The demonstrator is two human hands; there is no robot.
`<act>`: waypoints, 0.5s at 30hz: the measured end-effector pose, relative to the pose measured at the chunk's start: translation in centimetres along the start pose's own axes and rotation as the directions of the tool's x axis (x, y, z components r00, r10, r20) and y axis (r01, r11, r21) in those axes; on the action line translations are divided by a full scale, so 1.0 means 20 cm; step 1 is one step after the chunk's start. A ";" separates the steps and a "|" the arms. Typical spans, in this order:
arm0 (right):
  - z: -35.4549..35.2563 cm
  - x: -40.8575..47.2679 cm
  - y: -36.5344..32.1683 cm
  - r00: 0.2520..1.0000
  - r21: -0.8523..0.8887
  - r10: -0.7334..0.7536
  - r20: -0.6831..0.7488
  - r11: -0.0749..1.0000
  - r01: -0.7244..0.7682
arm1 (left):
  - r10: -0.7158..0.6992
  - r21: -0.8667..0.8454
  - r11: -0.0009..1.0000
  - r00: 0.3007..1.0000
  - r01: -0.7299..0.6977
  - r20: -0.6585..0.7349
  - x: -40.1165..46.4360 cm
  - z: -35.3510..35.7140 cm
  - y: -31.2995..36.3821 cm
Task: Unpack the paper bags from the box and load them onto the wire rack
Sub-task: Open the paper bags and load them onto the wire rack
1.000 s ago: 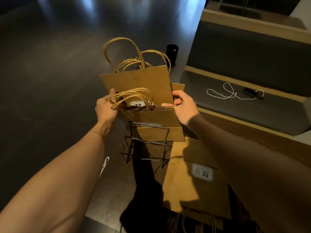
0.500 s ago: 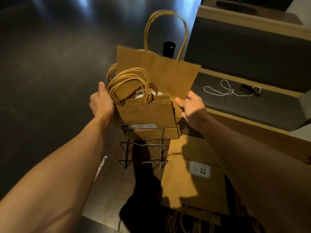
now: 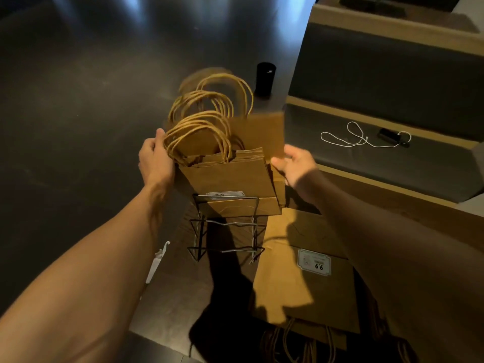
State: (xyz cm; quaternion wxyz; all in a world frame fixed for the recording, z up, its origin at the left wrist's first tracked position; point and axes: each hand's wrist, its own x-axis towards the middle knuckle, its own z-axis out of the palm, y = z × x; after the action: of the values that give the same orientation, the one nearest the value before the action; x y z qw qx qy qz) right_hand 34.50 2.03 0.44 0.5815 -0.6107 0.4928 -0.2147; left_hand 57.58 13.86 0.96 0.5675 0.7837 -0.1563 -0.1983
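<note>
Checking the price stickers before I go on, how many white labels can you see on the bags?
2: one label low on the front bag in the wire rack, half hidden behind its top wire; one label on the flat bag lying right. Others may be hidden.

Dark glossy floor [image 3: 91, 87], grey wood-trimmed bench [image 3: 379, 74]
</note>
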 end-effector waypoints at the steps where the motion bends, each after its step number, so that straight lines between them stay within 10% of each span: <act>1: 0.00 0.00 0.05 1.000 -0.020 0.029 0.009 0.999 -0.029 | -0.006 -0.027 1.000 1.000 0.007 0.020 0.00 0.00 0.00; 6: 0.03 -0.03 0.16 0.988 0.055 0.139 -0.074 0.989 -0.135 | -0.135 -0.319 0.937 0.990 0.144 0.049 0.01 -0.03 -0.15; 15: 0.08 -0.03 0.26 0.930 0.099 0.334 -0.151 0.941 -0.322 | -0.251 -0.336 0.905 0.965 0.262 0.075 0.01 0.02 -0.24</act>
State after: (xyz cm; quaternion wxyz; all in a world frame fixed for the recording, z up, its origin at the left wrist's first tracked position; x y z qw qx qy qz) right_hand 33.73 4.19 -4.53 0.5879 -0.4780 0.6266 -0.1823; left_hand 57.57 14.93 -3.82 0.6618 0.6835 -0.0234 -0.3071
